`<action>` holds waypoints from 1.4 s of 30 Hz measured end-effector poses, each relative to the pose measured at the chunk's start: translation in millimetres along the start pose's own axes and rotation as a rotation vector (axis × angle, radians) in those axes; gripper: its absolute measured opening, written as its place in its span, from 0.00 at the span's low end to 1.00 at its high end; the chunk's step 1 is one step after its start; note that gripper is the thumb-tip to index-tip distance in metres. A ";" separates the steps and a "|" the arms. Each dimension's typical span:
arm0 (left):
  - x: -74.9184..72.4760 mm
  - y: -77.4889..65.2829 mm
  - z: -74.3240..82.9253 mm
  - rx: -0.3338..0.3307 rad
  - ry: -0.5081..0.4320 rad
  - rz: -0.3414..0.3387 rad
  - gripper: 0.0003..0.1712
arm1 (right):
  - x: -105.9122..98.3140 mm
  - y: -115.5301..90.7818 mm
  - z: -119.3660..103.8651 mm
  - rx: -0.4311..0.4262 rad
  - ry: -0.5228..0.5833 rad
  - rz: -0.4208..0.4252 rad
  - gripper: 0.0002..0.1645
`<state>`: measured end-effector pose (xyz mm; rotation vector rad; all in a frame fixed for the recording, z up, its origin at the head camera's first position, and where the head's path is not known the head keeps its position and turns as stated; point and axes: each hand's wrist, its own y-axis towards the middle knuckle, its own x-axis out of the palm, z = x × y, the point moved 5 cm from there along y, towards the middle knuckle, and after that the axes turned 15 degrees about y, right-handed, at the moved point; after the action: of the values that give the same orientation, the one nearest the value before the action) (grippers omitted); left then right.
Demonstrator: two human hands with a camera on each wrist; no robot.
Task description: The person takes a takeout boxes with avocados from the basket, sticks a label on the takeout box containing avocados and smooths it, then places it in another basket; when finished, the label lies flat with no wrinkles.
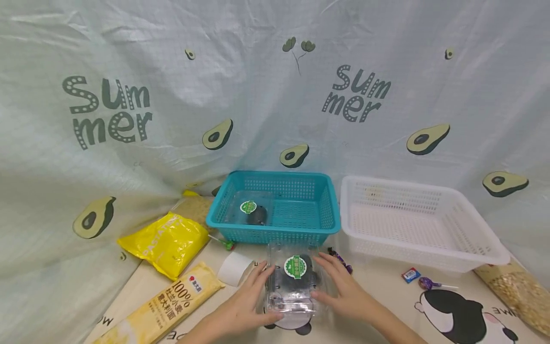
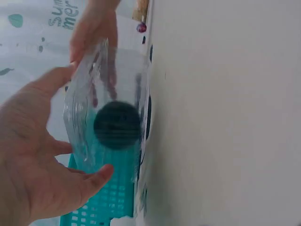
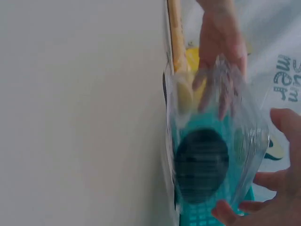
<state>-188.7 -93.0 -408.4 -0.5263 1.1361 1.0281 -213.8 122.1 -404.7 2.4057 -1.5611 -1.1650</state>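
A clear plastic clamshell box (image 1: 277,289) with a green-and-white round label (image 1: 295,267) rests on the table between both hands. Inside it sits a dark, rounded thing (image 2: 117,126), shown larger through the wall as a dark oval (image 3: 201,165) in the right wrist view. My left hand (image 1: 239,306) spreads along the box's left side, fingers near the far corner and thumb near the front. On the opposite side, my right hand (image 1: 343,292) touches the box with its fingers spread. Neither hand is wrapped around the box.
Behind the box stands a teal basket (image 1: 275,234) with a similar labelled clear box (image 1: 248,207). A white basket (image 1: 421,251) is to its right. Yellow pasta bags (image 1: 172,243) and a long noodle pack (image 1: 163,306) lie left. Lollipops (image 1: 425,283) and an oat bag (image 1: 515,291) lie right.
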 end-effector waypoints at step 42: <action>-93.1 159.4 -20.0 -0.150 0.021 0.374 0.29 | -70.7 145.2 20.4 0.239 -0.006 0.013 0.45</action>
<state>-343.2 -71.3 -307.8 -0.4524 1.2086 1.4423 -352.2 114.6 -319.3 2.5306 -1.8098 -1.0379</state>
